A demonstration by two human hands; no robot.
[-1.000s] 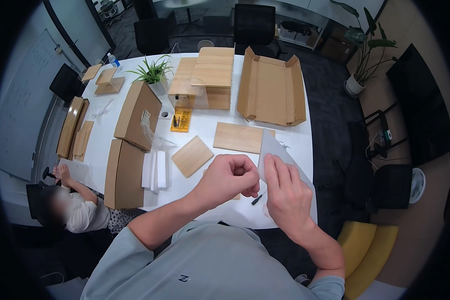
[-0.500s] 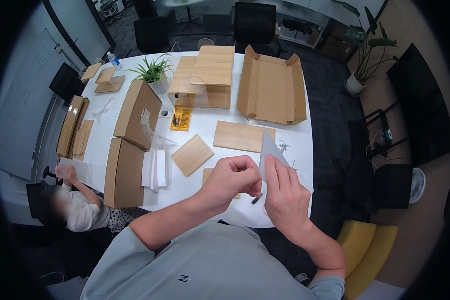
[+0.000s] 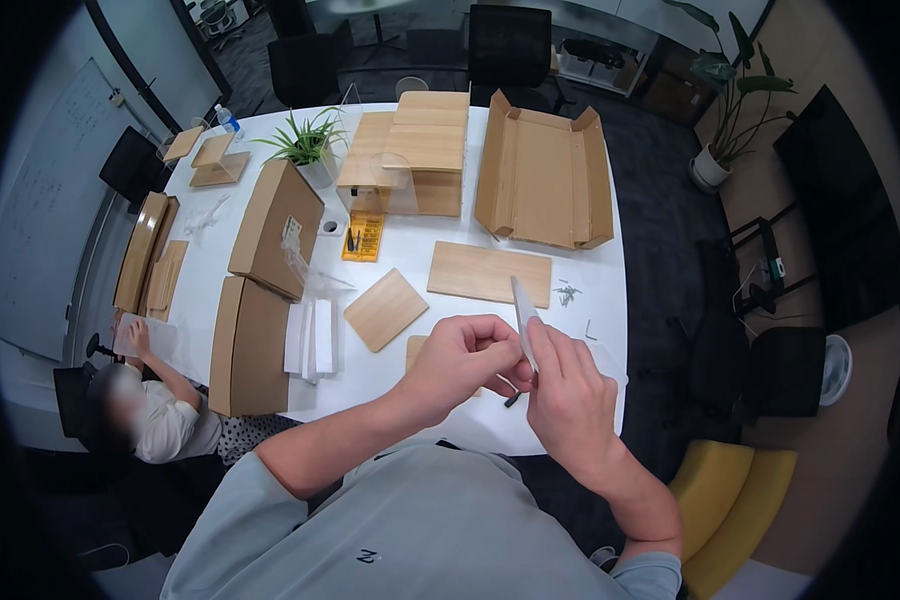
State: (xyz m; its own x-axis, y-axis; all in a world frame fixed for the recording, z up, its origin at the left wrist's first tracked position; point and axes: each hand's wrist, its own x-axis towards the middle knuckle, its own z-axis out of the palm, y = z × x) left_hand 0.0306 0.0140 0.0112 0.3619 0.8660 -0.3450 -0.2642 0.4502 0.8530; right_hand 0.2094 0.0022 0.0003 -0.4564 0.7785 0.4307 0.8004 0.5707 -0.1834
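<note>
A thin pale sheet (image 3: 524,315) stands almost edge-on in my right hand (image 3: 576,400), gripped by the fingers. My left hand (image 3: 465,365) is curled into a pinch against the sheet's near end; what its fingertips hold is hidden. Below them lies a dark-handled tool (image 3: 513,398), partly covered. Beyond my hands are a rectangular wooden board (image 3: 480,272), a smaller board (image 3: 384,308) and a scatter of small metal fasteners (image 3: 568,292). Another board (image 3: 415,350) shows partly behind my left hand.
On the white table (image 3: 600,280) are an open cardboard box (image 3: 540,170), stacked wooden pieces (image 3: 425,130), an orange tool case (image 3: 362,235), a potted plant (image 3: 305,140), upright cartons (image 3: 270,230) and white foam strips (image 3: 310,340). A co-worker (image 3: 150,410) sits at left.
The sheet has turned edge-on and shifted slightly left, uncovering more fasteners and board. My right hand has moved nearer my left, whose fingers now meet it. The co-worker's hands have shifted slightly.
</note>
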